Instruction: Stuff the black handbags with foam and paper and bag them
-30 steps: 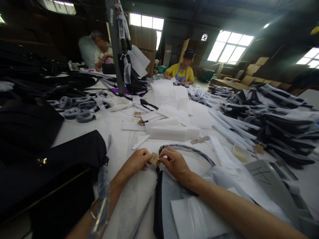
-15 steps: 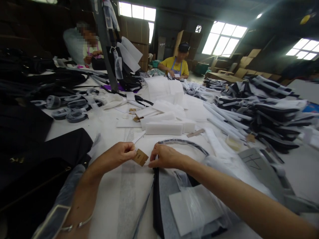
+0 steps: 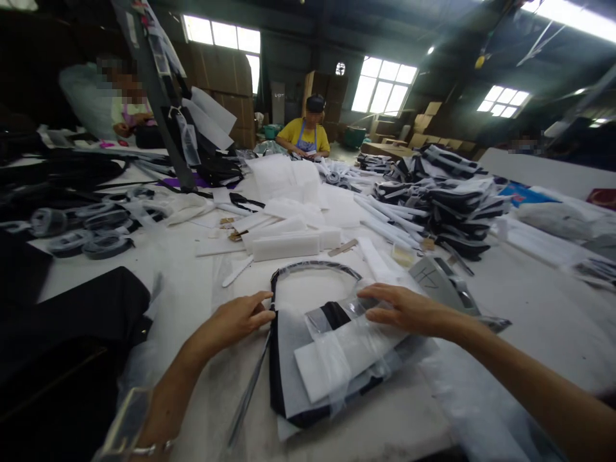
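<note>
A black handbag (image 3: 275, 378) lies flat before me, its front covered by pale sheeting and its wrapped handle (image 3: 317, 264) arching away from me. At the bag's left edge, by the base of the handle, my left hand (image 3: 235, 317) has its thumb and fingertips apart, touching or nearly touching that edge. Over the bag's upper right, my right hand (image 3: 404, 310) is spread, fingertips at the clear plastic wrap. A white foam pad (image 3: 332, 366) under plastic rests on the bag. From the bag's left side a thin grey strap (image 3: 248, 391) trails toward me.
White foam sheets (image 3: 289, 244) are heaped beyond the bag. Rolled straps (image 3: 103, 240) and a dark bag (image 3: 91, 314) are at left. Stacked black and white pieces (image 3: 457, 199) and a grey marked piece (image 3: 437, 282) stand at right. A person in yellow (image 3: 308, 135) works across the table.
The brown tag that my left hand held no longer shows. My left hand is now at the bag's edge, and my right hand has moved right onto the plastic. My view has turned right.
</note>
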`<state>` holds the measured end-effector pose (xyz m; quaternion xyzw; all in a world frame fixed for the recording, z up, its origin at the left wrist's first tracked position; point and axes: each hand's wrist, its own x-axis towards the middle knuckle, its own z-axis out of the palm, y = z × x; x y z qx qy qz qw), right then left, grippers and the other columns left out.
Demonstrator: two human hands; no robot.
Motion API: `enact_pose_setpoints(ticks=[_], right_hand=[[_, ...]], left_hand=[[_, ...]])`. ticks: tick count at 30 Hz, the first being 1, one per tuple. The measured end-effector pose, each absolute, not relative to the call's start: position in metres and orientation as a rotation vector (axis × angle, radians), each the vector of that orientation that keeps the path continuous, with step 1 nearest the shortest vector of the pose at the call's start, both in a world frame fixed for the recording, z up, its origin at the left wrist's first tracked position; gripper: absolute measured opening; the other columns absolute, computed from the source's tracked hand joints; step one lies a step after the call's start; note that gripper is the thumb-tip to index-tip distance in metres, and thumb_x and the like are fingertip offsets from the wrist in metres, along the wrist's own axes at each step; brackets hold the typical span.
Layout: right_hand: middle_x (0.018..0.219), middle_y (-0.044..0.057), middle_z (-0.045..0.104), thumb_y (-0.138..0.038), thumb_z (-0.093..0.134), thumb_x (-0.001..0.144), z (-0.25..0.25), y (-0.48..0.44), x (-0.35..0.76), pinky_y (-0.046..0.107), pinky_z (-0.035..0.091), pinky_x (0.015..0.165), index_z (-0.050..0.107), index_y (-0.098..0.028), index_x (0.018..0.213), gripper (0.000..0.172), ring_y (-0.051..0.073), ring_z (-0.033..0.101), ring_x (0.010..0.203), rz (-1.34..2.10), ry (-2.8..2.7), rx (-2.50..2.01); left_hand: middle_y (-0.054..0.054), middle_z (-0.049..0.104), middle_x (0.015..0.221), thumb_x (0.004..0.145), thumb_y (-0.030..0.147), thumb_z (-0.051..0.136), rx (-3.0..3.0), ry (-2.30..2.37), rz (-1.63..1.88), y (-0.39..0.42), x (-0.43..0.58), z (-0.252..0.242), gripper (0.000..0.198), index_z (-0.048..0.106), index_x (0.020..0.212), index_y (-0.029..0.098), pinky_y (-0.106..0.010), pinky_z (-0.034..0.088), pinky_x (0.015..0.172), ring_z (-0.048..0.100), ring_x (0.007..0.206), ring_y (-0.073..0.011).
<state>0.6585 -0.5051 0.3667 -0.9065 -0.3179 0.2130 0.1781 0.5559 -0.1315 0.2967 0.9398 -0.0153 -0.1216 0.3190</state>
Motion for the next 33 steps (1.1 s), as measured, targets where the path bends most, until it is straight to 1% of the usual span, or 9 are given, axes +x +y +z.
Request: enact_pose_setpoints(ticks=[2, 6, 10, 18, 21, 24, 28, 31, 33], right_hand=[[0.144, 0.007, 0.052, -0.063, 0.051, 0.089, 0.355, -0.534, 0.649, 0.045, 0.032, 0.115, 0.057, -0.026, 0.136, 0.060, 0.032, 0.045, 0.134, 0.464, -0.817, -2.609], [0.152, 0.011, 0.042, -0.063, 0.046, 0.088, 0.326, -0.566, 0.651, 0.045, 0.027, 0.118, 0.046, -0.019, 0.145, 0.072, 0.031, 0.037, 0.140, 0.252, -0.566, -2.582], [0.144, 0.012, 0.052, -0.065, 0.038, 0.089, 0.311, -0.569, 0.650, 0.043, 0.030, 0.116, 0.054, -0.016, 0.138, 0.072, 0.030, 0.044, 0.135, 0.451, -0.486, -2.373], [0.140, 0.007, 0.057, -0.062, 0.045, 0.091, 0.312, -0.586, 0.623, 0.038, 0.039, 0.109, 0.057, -0.022, 0.137, 0.062, 0.030, 0.052, 0.128, 0.569, -0.551, -2.237], [0.133, 0.007, 0.063, -0.060, 0.048, 0.091, 0.323, -0.588, 0.638, 0.038, 0.043, 0.104, 0.065, -0.022, 0.127, 0.055, 0.030, 0.056, 0.122, 0.529, -0.588, -2.321], [0.115, 0.007, 0.072, -0.054, 0.047, 0.091, 0.335, -0.578, 0.667, 0.036, 0.048, 0.095, 0.074, -0.022, 0.110, 0.045, 0.029, 0.064, 0.108, 0.394, -0.631, -2.417], [0.112, 0.007, 0.073, -0.049, 0.049, 0.089, 0.334, -0.547, 0.708, 0.035, 0.049, 0.092, 0.075, -0.021, 0.108, 0.042, 0.028, 0.066, 0.106, 0.367, -0.707, -2.433], [0.115, 0.009, 0.072, -0.047, 0.052, 0.086, 0.319, -0.515, 0.733, 0.034, 0.049, 0.092, 0.073, -0.020, 0.113, 0.043, 0.028, 0.065, 0.107, 0.398, -0.769, -2.420], [0.105, 0.007, 0.074, -0.041, 0.052, 0.085, 0.303, -0.495, 0.747, 0.032, 0.050, 0.083, 0.075, -0.022, 0.105, 0.036, 0.026, 0.068, 0.096, 0.463, -0.853, -2.417]], left_hand=[[-0.003, 0.071, 0.113, 0.091, 0.055, 0.044, 2.488, -0.077, -0.351, -0.150, 0.551, 0.298, 0.048, 0.058, 0.128, 0.029, -0.034, 0.048, 0.089, 0.066, 0.102, -0.0253], [-0.010, 0.057, 0.138, 0.091, 0.047, 0.050, 2.760, 0.003, -0.083, -0.183, 0.540, 0.303, 0.049, 0.054, 0.134, 0.024, -0.044, 0.039, 0.106, 0.053, 0.125, -0.0306], [-0.011, 0.046, 0.149, 0.092, 0.051, 0.049, 2.756, -0.092, -0.189, -0.217, 0.530, 0.312, 0.057, 0.048, 0.141, 0.022, -0.045, 0.030, 0.115, 0.039, 0.140, -0.0298], [-0.003, 0.064, 0.131, 0.090, 0.059, 0.047, 2.547, -0.083, -0.333, -0.205, 0.536, 0.332, 0.048, 0.065, 0.124, 0.029, -0.038, 0.040, 0.106, 0.057, 0.122, -0.0270], [-0.003, 0.060, 0.137, 0.090, 0.048, 0.051, 2.674, -0.003, -0.130, -0.192, 0.571, 0.323, 0.044, 0.060, 0.128, 0.029, -0.038, 0.038, 0.108, 0.054, 0.127, -0.0263], [-0.010, 0.047, 0.148, 0.084, 0.032, 0.056, 2.795, 0.056, -0.065, -0.189, 0.611, 0.306, 0.055, 0.051, 0.138, 0.020, -0.040, 0.030, 0.115, 0.043, 0.137, -0.0271], [-0.009, 0.060, 0.136, 0.083, 0.043, 0.061, 2.761, 0.093, -0.148, -0.183, 0.641, 0.289, 0.049, 0.061, 0.127, 0.021, -0.034, 0.042, 0.105, 0.056, 0.125, -0.0261], [-0.003, 0.070, 0.118, 0.093, 0.047, 0.048, 2.753, 0.253, -0.068, -0.163, 0.655, 0.289, 0.034, 0.068, 0.110, 0.026, -0.030, 0.047, 0.094, 0.063, 0.110, -0.0210], [-0.005, 0.072, 0.105, 0.098, 0.042, 0.041, 2.770, 0.479, 0.020, -0.137, 0.664, 0.294, 0.034, 0.069, 0.100, 0.023, -0.034, 0.049, 0.090, 0.065, 0.101, -0.0211]])
